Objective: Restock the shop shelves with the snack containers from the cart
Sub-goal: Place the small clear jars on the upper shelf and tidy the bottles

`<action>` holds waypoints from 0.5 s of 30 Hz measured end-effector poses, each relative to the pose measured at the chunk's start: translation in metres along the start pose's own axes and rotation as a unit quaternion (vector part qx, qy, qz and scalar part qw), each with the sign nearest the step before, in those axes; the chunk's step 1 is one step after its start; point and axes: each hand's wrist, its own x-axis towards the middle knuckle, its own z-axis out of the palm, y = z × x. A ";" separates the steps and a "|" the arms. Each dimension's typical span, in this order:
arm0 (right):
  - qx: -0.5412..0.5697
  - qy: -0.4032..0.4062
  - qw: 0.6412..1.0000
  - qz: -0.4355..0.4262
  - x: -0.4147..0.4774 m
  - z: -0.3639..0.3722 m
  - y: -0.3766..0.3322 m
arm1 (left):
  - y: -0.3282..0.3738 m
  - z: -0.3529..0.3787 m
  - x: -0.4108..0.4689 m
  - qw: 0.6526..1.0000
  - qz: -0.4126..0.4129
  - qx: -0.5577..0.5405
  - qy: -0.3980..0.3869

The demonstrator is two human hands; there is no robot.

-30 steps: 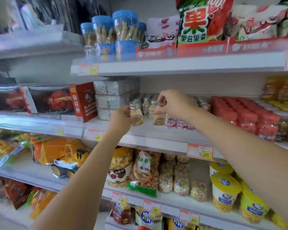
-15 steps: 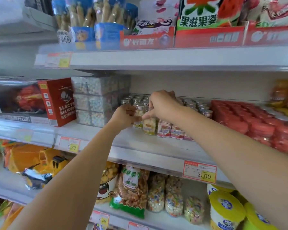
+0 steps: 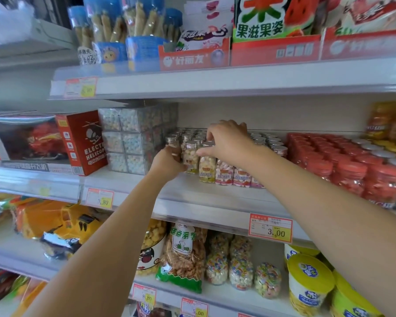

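**Two jars land in the front row, hands not off yet**

Right fingertips [image 3: 201, 153] pinch the silver cap of the yellow-label jar [image 3: 207, 167]. Left fingers [image 3: 180, 167] curl round the side of the second jar [image 3: 190, 157], which touches the first. Neither the right hand [image 3: 229, 143] nor the left hand [image 3: 167, 162] has let go.

Both jars stand upright just right of the clear cube stack [image 3: 133, 138], on the same middle shelf [image 3: 192, 197]. They sit at the front of the silver-capped jar block [image 3: 270, 143], which runs further right from the stack.

A second ago both jars were in the air, out in front of the stack. Now they are down and the bases look seated. This pair is as good as stocked, and only the release is left. The cart is not in view.
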 end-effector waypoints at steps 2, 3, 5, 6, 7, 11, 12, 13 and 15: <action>0.033 0.033 0.999 -0.015 -0.013 -0.008 -0.001 | 0.001 -0.003 -0.007 0.999 -0.035 -0.009 0.003; 0.052 0.047 0.997 -0.025 -0.022 -0.012 -0.002 | 0.002 -0.004 -0.011 0.999 -0.050 -0.015 0.002; 0.083 0.062 0.994 -0.043 -0.042 -0.020 -0.005 | 0.013 -0.007 -0.030 0.999 -0.030 -0.013 0.024; 0.099 0.064 0.992 -0.048 -0.054 -0.024 -0.007 | 0.020 -0.008 -0.046 0.999 -0.007 -0.013 0.051; 0.114 0.064 0.990 -0.049 -0.067 -0.028 -0.008 | 0.028 -0.009 -0.066 0.996 0.020 -0.021 0.083; 0.155 0.044 0.986 -0.039 -0.134 -0.033 -0.009 | 0.032 0.002 -0.161 0.985 0.105 -0.039 0.133; 0.163 0.028 0.986 -0.033 -0.154 -0.030 -0.007 | 0.026 0.009 -0.184 0.987 0.109 -0.033 0.116; 0.170 0.011 0.985 -0.026 -0.174 -0.025 -0.006 | 0.017 0.018 -0.205 0.989 0.110 -0.027 0.096; 0.181 -0.035 0.983 0.003 -0.213 -0.008 0.000 | -0.003 0.037 -0.246 0.993 0.111 -0.017 0.046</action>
